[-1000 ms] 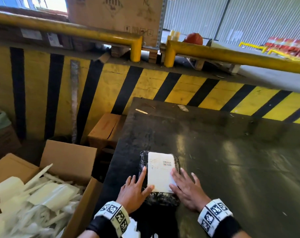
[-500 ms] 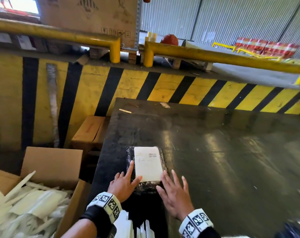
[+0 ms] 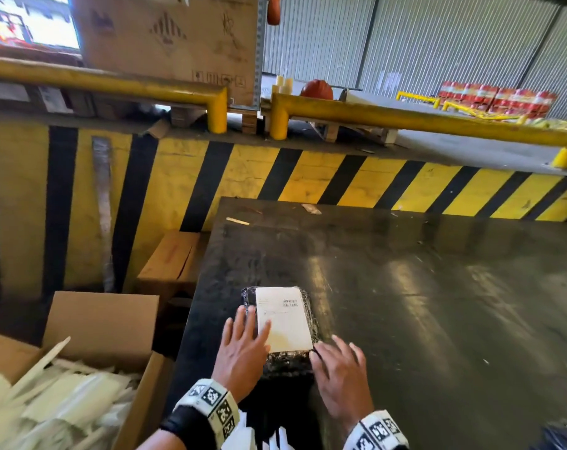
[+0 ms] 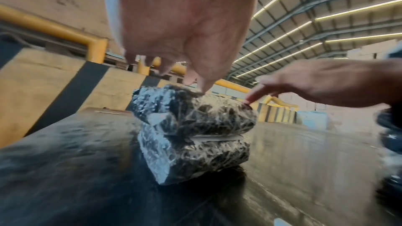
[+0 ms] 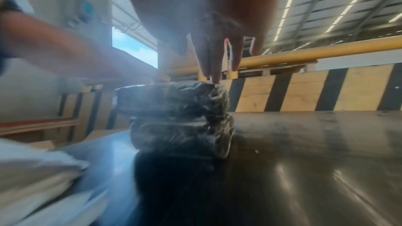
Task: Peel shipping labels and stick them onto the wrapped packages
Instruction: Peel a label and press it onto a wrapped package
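Observation:
Two packages wrapped in black film lie stacked near the front left of the dark table (image 3: 438, 319). The top package (image 3: 288, 360) (image 4: 195, 109) (image 5: 172, 99) carries a white shipping label (image 3: 283, 319) with a barcode. My left hand (image 3: 243, 345) (image 4: 187, 28) lies flat with straight fingers on the label's left edge. My right hand (image 3: 339, 371) (image 5: 215, 28) touches the package's near right corner with straight fingertips. The lower package (image 4: 195, 157) (image 5: 180, 138) shows only in the wrist views. Neither hand grips anything.
An open cardboard box (image 3: 103, 323) full of white backing strips (image 3: 48, 410) stands left of the table. A yellow-and-black striped barrier (image 3: 308, 177) with yellow rails (image 3: 405, 120) runs behind. White sheets (image 3: 243, 433) lie at the table's near edge. A dark wrapped bundle (image 4: 391, 135) sits at right.
My left hand has slid forward along the label's left edge. My right hand has drawn back to the near right corner. The package has stayed in place.

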A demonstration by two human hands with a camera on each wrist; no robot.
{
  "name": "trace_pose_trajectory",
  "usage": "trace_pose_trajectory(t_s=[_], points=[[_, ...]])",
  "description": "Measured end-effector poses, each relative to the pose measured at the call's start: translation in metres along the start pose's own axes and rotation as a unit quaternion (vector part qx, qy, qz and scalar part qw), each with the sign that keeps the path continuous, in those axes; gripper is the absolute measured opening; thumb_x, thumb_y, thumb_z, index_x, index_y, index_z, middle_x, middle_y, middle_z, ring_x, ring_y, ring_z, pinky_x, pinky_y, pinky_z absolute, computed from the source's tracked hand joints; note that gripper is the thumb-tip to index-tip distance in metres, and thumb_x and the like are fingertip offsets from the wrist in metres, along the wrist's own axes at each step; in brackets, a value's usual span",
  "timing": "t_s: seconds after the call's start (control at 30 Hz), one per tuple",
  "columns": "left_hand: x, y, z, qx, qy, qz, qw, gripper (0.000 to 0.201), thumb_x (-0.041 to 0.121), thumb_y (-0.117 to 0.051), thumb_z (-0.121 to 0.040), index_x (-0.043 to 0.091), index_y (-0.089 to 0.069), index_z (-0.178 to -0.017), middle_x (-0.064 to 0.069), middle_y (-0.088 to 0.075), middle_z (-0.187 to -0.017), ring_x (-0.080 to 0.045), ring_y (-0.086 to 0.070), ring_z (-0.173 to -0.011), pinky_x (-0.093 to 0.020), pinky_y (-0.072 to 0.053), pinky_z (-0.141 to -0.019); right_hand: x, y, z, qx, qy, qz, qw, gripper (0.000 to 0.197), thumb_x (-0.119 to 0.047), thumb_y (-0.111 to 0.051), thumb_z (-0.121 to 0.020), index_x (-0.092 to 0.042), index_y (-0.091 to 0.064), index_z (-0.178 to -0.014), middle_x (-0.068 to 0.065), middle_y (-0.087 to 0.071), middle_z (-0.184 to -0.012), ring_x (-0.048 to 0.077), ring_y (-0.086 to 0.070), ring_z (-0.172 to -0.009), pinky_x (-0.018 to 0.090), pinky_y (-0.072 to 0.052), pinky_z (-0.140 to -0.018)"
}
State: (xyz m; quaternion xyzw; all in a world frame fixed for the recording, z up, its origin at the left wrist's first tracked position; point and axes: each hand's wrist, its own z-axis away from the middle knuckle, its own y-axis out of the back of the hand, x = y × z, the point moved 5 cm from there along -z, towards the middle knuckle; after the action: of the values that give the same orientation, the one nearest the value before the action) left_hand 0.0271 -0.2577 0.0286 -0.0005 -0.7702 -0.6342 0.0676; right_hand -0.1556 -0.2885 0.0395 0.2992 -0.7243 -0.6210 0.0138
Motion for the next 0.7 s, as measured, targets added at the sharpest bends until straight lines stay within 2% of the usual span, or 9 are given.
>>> trace_pose_trajectory(t_s=[0.07, 0.1, 0.17, 0.23, 0.4, 0.47, 0.57, 0.63, 0.7], points=[[0.019, -0.005, 0.003, 0.017, -0.090, -0.021, 0.996, 0.065, 0.030, -0.079, -0.062, 0.021, -0.058, -0.123, -0.013, -0.057, -0.133, -0.033, -0.047, -0.129, -0.046, -0.027, -0.105, -0.003, 0.003, -0.020, 0.033, 0.006, -0.017, 0.999, 0.041, -0.040, -0.031, -0.089, -0.026, -0.069, -0.099, -0.011, -0.070, -0.107, 0.016, -0.062, -0.109, 0.030, -0.031, -0.096], [0.027, -0.007, 0.006, 0.003, -0.123, -0.021, 0.992, 0.063, 0.030, -0.074, -0.064, 0.022, -0.057, -0.124, -0.008, -0.057, -0.134, -0.031, -0.047, -0.130, -0.045, -0.022, -0.106, -0.007, 0.000, -0.032, 0.014, 0.009, -0.030, 0.999, 0.047, -0.038, -0.027, -0.086, -0.024, -0.068, -0.105, -0.008, -0.068, -0.115, 0.016, -0.059, -0.114, 0.031, -0.034, -0.095], [0.036, -0.009, 0.013, -0.017, -0.158, -0.033, 0.987, 0.054, 0.037, -0.055, -0.076, 0.022, -0.053, -0.128, 0.002, -0.057, -0.134, -0.027, -0.044, -0.132, -0.043, -0.013, -0.109, -0.010, -0.020, -0.051, -0.056, 0.019, -0.027, 0.998, 0.066, -0.041, -0.011, -0.083, -0.022, -0.053, -0.130, -0.005, -0.046, -0.143, 0.015, -0.036, -0.136, 0.035, -0.029, -0.105], [0.029, -0.011, 0.021, -0.023, -0.148, -0.047, 0.988, 0.052, 0.040, -0.040, -0.083, 0.022, -0.054, -0.130, 0.005, -0.056, -0.135, -0.024, -0.045, -0.132, -0.043, -0.008, -0.109, -0.004, -0.043, -0.059, -0.113, 0.007, -0.034, 0.993, 0.072, -0.043, -0.002, -0.081, -0.027, -0.031, -0.144, -0.008, -0.020, -0.156, 0.013, -0.015, -0.144, 0.035, -0.019, -0.113], [-0.010, -0.001, 0.045, -0.001, -0.133, -0.058, 0.989, 0.049, 0.039, -0.036, -0.087, 0.023, -0.058, -0.128, 0.009, -0.055, -0.136, -0.024, -0.046, -0.131, -0.046, -0.019, -0.104, 0.007, -0.060, -0.059, -0.109, 0.001, -0.051, 0.993, 0.083, -0.058, 0.012, -0.074, -0.033, -0.021, -0.146, -0.012, -0.007, -0.157, 0.011, -0.007, -0.145, 0.036, -0.012, -0.117], [-0.017, 0.009, 0.041, 0.018, -0.137, -0.041, 0.990, 0.043, 0.038, -0.038, -0.086, 0.025, -0.064, -0.118, 0.011, -0.062, -0.127, -0.022, -0.049, -0.129, -0.044, -0.022, -0.104, 0.006, -0.061, -0.058, -0.108, 0.006, -0.048, 0.993, 0.086, -0.063, 0.017, -0.074, -0.034, -0.018, -0.147, -0.015, -0.001, -0.156, 0.010, -0.004, -0.146, 0.035, -0.009, -0.117], [-0.002, 0.027, 0.012, 0.045, -0.113, 0.025, 0.992, 0.032, 0.034, -0.040, -0.088, 0.027, -0.067, -0.104, 0.011, -0.067, -0.116, -0.018, -0.051, -0.127, -0.036, -0.026, -0.109, 0.003, -0.059, -0.058, -0.109, -0.006, -0.046, 0.993, 0.083, -0.056, 0.013, -0.072, -0.036, -0.017, -0.146, -0.013, -0.003, -0.158, 0.010, -0.003, -0.146, 0.037, -0.012, -0.117], [0.020, 0.029, -0.017, 0.007, -0.121, 0.049, 0.991, 0.039, 0.035, -0.034, -0.094, 0.024, -0.058, -0.124, 0.009, -0.055, -0.136, -0.018, -0.035, -0.139, -0.039, -0.027, -0.113, 0.002, -0.056, -0.057, -0.114, -0.011, -0.051, 0.992, 0.083, -0.056, 0.011, -0.071, -0.037, -0.017, -0.146, -0.013, -0.002, -0.158, 0.010, -0.002, -0.146, 0.037, -0.012, -0.116], [0.033, 0.015, -0.035, -0.089, -0.112, 0.058, 0.988, 0.048, 0.038, -0.024, -0.100, 0.022, -0.032, -0.145, 0.007, -0.029, -0.154, -0.018, -0.005, -0.147, -0.043, -0.006, -0.120, 0.002, -0.056, -0.056, -0.122, -0.009, -0.050, 0.991, 0.081, -0.063, 0.011, -0.074, -0.037, -0.014, -0.147, -0.013, 0.000, -0.158, 0.009, 0.000, -0.146, 0.037, -0.011, -0.116]])
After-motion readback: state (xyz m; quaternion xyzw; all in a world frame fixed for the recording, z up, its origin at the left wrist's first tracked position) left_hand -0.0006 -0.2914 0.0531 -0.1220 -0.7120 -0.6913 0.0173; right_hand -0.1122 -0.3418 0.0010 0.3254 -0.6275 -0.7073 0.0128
